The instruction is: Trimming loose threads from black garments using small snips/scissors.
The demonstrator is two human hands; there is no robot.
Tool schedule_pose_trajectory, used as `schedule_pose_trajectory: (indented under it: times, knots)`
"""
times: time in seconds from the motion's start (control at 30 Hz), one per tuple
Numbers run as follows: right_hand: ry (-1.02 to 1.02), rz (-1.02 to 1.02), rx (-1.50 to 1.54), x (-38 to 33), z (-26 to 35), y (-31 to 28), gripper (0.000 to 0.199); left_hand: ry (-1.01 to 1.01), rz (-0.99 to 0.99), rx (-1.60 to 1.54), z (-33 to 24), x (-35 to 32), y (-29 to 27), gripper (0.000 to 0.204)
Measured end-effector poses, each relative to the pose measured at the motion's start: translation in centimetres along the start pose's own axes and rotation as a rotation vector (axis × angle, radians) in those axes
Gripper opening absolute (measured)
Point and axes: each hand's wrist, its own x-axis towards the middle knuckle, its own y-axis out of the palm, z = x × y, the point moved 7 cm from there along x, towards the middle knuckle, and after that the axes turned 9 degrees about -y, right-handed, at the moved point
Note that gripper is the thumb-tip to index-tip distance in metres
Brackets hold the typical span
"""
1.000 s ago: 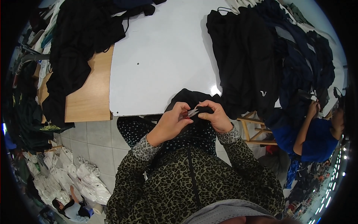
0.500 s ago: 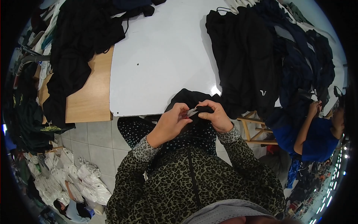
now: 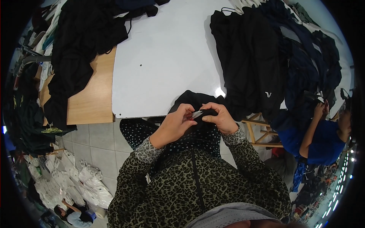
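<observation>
My left hand (image 3: 174,126) is closed around small thread snips with a reddish grip, and their pale metal blades (image 3: 197,113) point right at the cloth. Pinched between the thumb and fingers of my right hand (image 3: 223,121) is a folded edge of a black garment (image 3: 192,99). The rest of that garment hangs over the near edge of the table and down toward my lap. Both hands meet in front of my body, with the blade tips against or very near the fold; exact contact is too small to tell.
A white tabletop (image 3: 163,57) lies ahead. Black clothes (image 3: 81,41) are heaped at left over a wooden surface (image 3: 91,89). Black trousers (image 3: 247,57) and navy garments lie at right. A person in blue (image 3: 323,146) works at far right. White bundles (image 3: 62,174) lie lower left, near another person.
My hands stay nearly in place, while the snips' blades look closer together against the fold. The person at lower left has shifted an arm.
</observation>
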Motion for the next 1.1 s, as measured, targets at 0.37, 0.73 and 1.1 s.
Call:
schedule_pose_trajectory:
  times: [0.37, 0.73, 1.1]
  knots:
    - [0.063, -0.016, 0.165, -0.1, -1.1, -0.2, 0.019, -0.027, -0.059, -0.086, 0.4, 0.0, -0.6, 0.036]
    - [0.237, -0.053, 0.499, -0.5, -3.0, -0.2, 0.021, -0.118, 0.116, -0.235, 0.5, 0.8, 0.1, 0.037]
    - [0.235, -0.033, 0.441, -0.5, -2.8, -0.2, 0.018, -0.210, 0.185, -0.249, 1.0, 1.3, 0.4, 0.035]
